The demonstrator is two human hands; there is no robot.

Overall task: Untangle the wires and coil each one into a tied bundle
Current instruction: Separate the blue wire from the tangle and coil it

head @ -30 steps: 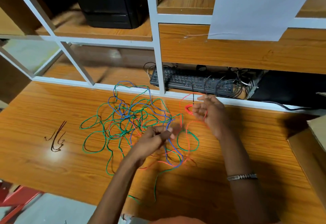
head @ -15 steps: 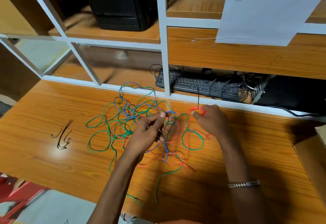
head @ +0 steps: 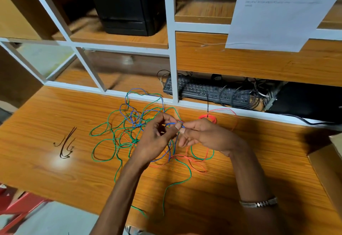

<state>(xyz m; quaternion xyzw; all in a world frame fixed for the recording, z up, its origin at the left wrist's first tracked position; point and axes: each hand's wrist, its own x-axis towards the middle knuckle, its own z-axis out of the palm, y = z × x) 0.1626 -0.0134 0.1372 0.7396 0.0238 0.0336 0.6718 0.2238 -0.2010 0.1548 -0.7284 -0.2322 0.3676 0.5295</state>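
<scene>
Where the two hands meet above the desk, both pinch the same short stretch of blue wire [head: 171, 123]: the left hand [head: 157, 138] curls thumb and fingers round it from the left, and the right hand [head: 203, 136] nips it between thumb and forefinger just beside, the knuckles nearly touching. That blue wire runs back and down into the tangle [head: 133, 131], a loose sprawl of green wire [head: 103, 133], blue and red loops lying on the wooden desk [head: 55, 116] under and to the left of the hands. Behind the right hand sits a small red coil [head: 208, 118], several turns gathered together; whether it is tied I cannot tell. From that I judge the task early: one red length partly bundled at most, the green and blue not yet freed, and red strands lying loose below the wrists. A few dark wire scraps [head: 64, 146] lie well apart to the left. A black keyboard [head: 207, 91] rests on the shelf behind. The sheet of paper [head: 277, 9] hanging above carries printed lines, too blurred to read; no brand shows anywhere.
</scene>
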